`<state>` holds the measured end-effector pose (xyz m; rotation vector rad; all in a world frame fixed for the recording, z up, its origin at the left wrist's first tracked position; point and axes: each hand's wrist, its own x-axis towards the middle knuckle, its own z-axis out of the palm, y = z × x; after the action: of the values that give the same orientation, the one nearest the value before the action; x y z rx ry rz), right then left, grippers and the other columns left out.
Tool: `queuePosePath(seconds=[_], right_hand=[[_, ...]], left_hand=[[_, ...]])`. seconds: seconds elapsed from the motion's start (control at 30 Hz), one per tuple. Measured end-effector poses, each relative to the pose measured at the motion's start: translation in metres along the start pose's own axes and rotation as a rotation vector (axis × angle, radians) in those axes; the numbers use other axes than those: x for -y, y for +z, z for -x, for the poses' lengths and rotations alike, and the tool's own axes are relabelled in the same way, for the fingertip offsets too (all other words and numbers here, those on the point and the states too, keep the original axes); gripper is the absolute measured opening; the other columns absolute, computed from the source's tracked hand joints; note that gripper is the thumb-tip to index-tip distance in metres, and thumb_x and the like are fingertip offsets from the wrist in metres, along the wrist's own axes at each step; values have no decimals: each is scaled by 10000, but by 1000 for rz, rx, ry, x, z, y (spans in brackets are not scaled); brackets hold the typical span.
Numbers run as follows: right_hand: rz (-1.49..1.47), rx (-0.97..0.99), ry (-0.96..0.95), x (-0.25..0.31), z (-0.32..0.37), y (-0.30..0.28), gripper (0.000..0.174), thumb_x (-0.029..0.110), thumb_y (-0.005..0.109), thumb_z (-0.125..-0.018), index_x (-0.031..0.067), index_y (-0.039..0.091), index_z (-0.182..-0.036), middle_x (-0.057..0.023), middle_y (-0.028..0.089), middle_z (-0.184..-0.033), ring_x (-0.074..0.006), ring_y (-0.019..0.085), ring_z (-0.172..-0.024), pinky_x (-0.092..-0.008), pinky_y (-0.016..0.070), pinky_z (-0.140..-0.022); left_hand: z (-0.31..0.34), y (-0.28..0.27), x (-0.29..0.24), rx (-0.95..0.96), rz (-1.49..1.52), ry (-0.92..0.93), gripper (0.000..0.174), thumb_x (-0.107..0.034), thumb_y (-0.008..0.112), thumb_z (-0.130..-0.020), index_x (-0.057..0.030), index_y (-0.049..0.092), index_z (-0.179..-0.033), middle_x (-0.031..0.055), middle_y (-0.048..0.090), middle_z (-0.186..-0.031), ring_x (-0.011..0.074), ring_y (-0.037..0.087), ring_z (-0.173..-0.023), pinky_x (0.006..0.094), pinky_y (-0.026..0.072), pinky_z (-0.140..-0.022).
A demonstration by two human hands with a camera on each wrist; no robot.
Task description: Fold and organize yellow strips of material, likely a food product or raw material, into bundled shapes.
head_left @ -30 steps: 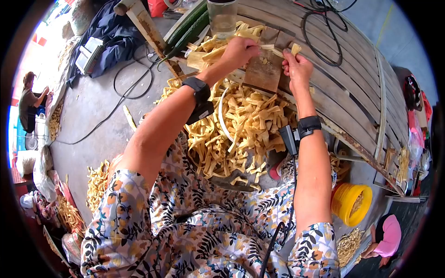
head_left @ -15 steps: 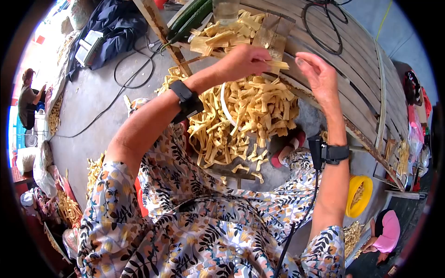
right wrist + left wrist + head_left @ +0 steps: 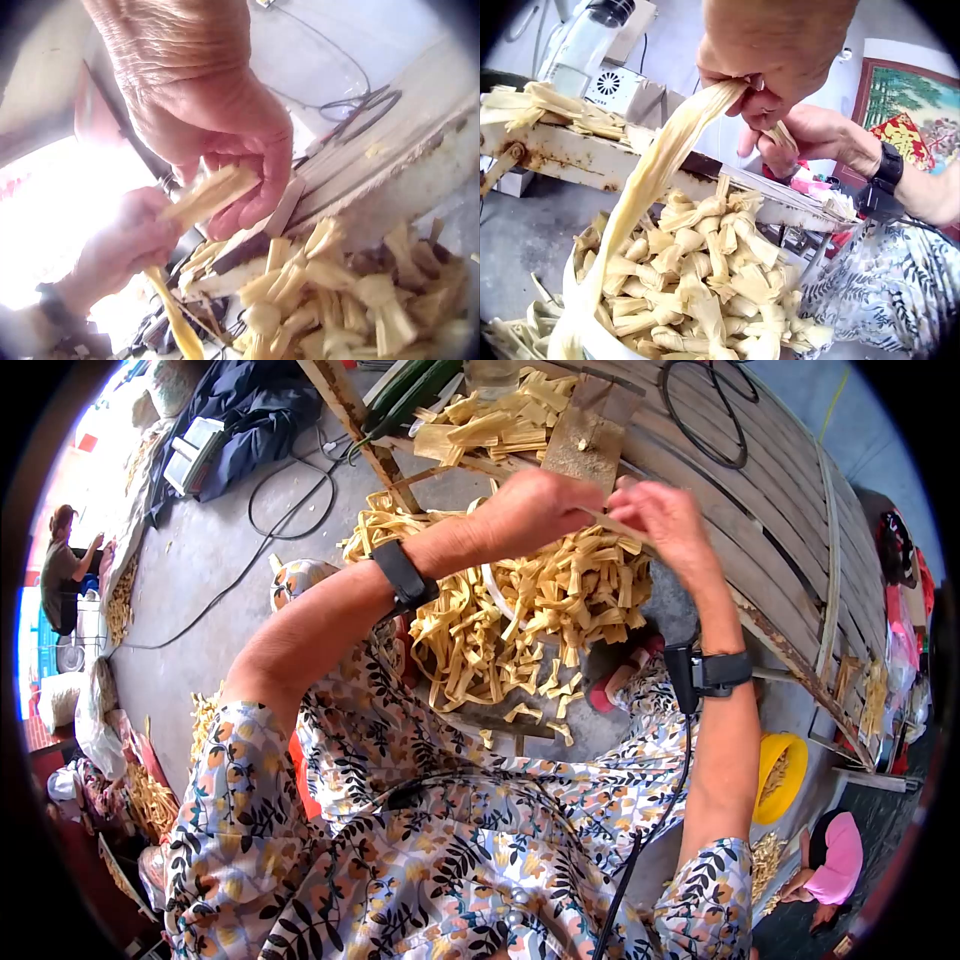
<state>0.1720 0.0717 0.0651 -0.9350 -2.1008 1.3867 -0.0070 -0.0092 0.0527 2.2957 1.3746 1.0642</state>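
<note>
My left hand [image 3: 530,510] pinches a long, pale yellow flat strip [image 3: 656,161] between thumb and fingers. In the left wrist view, the strip's long end hangs down over the pile. My right hand [image 3: 665,525] is close beside the left, its curled fingers on the short end of the strip [image 3: 214,196]. Below both hands lies a heap of knotted yellow strips [image 3: 590,595], partly hidden by my left forearm. A white band or rim [image 3: 604,341] shows at the edge of this heap.
Flat unknotted strips [image 3: 500,425] lie on the slatted wooden table [image 3: 740,510], next to a small wooden board [image 3: 583,445]. A clear container [image 3: 490,375] and dark green cucumber-like things stand behind. A black cable [image 3: 700,420] is coiled on the slats. A yellow bucket [image 3: 790,775] stands at right.
Both hands have come back from over the board toward me. The right hand left the strip, opened apart from it half a second ago, and has now returned to it.
</note>
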Motion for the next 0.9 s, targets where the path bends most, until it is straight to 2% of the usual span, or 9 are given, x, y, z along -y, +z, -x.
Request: queuePosePath(seconds=[0.1,0.23,0.33,0.43,0.53,0.63,0.67,0.7,0.9], right_hand=[[116,83,183,-4,2,17,185,138,556,-840,-16,643,-783,14,525,-543,-54,440,-480,-206,366,-446],[-100,123,172,5,5,4,157,128,569,-827,-10,643,-817,21,541,-580,-27,410,-457,-173,337,-426],[-132,326,123,36,13,-5,176,155,562,-838,3,638,-879,26,558,-603,-7,386,-450,-159,318,-419],[-641,598,-138,53,18,4,237,220,558,-845,18,618,-954,31,553,-590,-1,372,-452,-152,307,-424],[-983,511,-262,68,17,-4,468,424,545,-822,-13,592,-984,99,371,-464,13,343,-422,-157,288,-444],[-521,150,-286,58,9,-20,474,427,518,-839,8,572,-1056,110,339,-458,22,326,-426,-146,290,-463],[-387,120,-281,53,8,-16,410,361,552,-829,16,575,-1049,53,474,-578,15,375,-457,-137,320,-449],[-254,93,-274,49,7,-11,352,294,586,-818,24,578,-1042,-4,609,-699,8,424,-487,-129,349,-436],[-165,191,-73,47,16,11,329,182,675,-745,12,596,-1015,-33,598,-765,-26,523,-562,-177,434,-458]], left_hand=[[0,-2,-2,31,-12,68,113,-76,596,-747,-34,597,-852,107,581,-694,254,556,-595,300,456,-545],[-8,-31,-2,259,182,-266,109,-149,635,-777,-60,630,-840,8,611,-709,63,545,-603,226,440,-522],[-18,-45,-2,100,303,-87,131,-188,585,-824,-67,629,-848,-23,576,-699,31,516,-608,173,427,-521],[-30,-62,-24,87,570,-127,203,-280,577,-829,-97,653,-788,-57,516,-558,8,451,-492,154,352,-428],[-32,-43,-21,135,1096,-248,233,-237,490,-885,-30,598,-878,-28,532,-644,13,437,-510,140,357,-436],[-24,-17,-11,381,1412,-343,320,-293,447,-901,11,513,-979,-1,533,-750,0,409,-472,124,337,-406],[-20,-10,-7,467,1553,-359,366,-328,451,-891,23,504,-982,0,518,-737,-9,394,-454,118,327,-407],[-17,-4,-4,555,1693,-373,412,-362,456,-882,35,496,-986,0,504,-725,-19,380,-435,113,317,-409],[-3,18,-2,518,1783,-455,416,-333,563,-831,21,507,-1042,24,517,-726,-14,376,-443,103,304,-431]])
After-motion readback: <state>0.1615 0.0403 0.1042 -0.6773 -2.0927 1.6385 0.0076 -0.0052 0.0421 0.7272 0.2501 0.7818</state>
